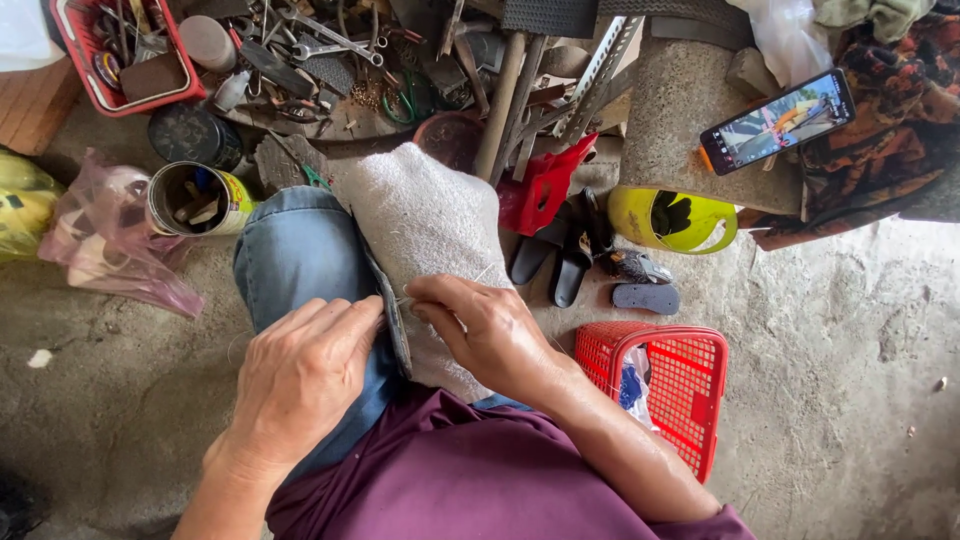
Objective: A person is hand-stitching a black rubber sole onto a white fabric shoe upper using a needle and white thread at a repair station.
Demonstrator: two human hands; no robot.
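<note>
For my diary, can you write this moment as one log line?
left hand: presses dark sole | right hand: pinches thread | on knee: white towel

head cam | worn on head | faces steeply down | close over lap, floor beyond

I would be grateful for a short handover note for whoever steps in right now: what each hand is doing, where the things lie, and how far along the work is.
Left hand: presses the dark sole edge against the knee, fingers closed on it.
Right hand: pinches a thin thread at the seam; any needle is too small to see.
White cloth lies over the knee in jeans, under the work.
Red basket at the right, open tin at the left, tool pile ahead.
Done: cannot tell how much is stitched. Left: cannot tell.
</note>
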